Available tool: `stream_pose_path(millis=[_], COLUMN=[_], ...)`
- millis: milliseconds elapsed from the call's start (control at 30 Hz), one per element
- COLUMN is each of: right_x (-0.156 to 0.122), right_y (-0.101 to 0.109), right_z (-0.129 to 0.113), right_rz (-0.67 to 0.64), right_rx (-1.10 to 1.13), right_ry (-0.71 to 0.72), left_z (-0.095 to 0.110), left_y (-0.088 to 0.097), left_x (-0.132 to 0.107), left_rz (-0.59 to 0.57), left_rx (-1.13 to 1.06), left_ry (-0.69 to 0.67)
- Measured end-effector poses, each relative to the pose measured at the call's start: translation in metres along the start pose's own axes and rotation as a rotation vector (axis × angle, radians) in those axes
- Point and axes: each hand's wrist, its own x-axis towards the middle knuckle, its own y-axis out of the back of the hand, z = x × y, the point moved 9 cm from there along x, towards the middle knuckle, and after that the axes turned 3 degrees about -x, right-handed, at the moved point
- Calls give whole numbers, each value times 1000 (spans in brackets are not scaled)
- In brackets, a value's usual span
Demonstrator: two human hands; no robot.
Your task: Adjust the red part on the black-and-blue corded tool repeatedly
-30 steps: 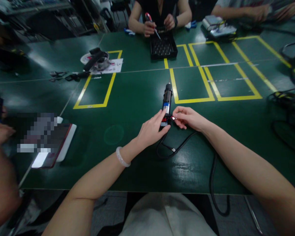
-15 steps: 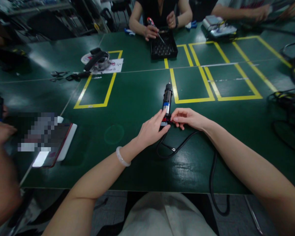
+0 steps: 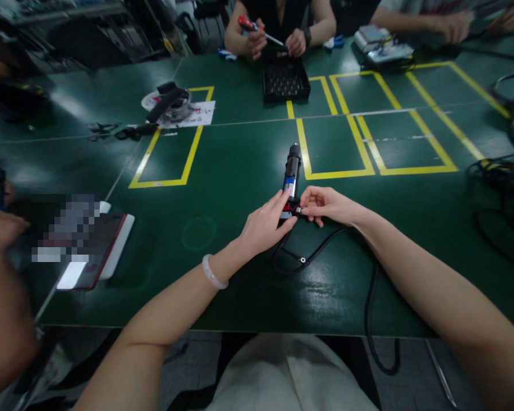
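Note:
On the green table lies an electric screwdriver [image 3: 291, 165], black and silver with a blue band, its thin bit pointing away from me. My left hand [image 3: 263, 225] rests over its near end, fingers along one side and thumb on the other, holding it. My right hand [image 3: 323, 204] is closed in a pinch at the right of that end, where a small silver and red part shows. What the fingertips grip is too small to make out. A black cable [image 3: 321, 246] with a small ring terminal [image 3: 302, 260] curls below the hands.
Across the table a person holds a red-handled screwdriver [image 3: 251, 24] over a black tray [image 3: 286, 94]. A phone [image 3: 105, 251] lies to the left, near another person's arm. Tangled cables [image 3: 501, 182] lie at right. Yellow tape [image 3: 338, 175] marks rectangles; a tape roll [image 3: 171, 104] lies at back left.
My right fingers have shifted slightly at the tool's end, and a small silver part now shows by them. The person opposite has raised the red-handled screwdriver from the tray.

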Motion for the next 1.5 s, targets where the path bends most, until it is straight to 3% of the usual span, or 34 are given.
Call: stream_pose_path(millis=[333,533,700,1267,1500], right_x=[1,-3,-6,-3,-5], right_y=[4,8,-1,-5,-6], right_z=[0,-6,-13,-13,-10], right_rz=[60,105,30,-2,-42], right_rx=[-90,-326,-498,-518,-497], right_ry=[-7,-12,-35,-3,6], left_z=[-1,1,2,4,15], left_y=[-1,0,0,-2,2], left_x=[0,0,-1,5,23], left_rz=[-6,6,0,70,50], left_rx=[-4,-8,-4,16,185], left_ry=[-1,-13,7,29,-50])
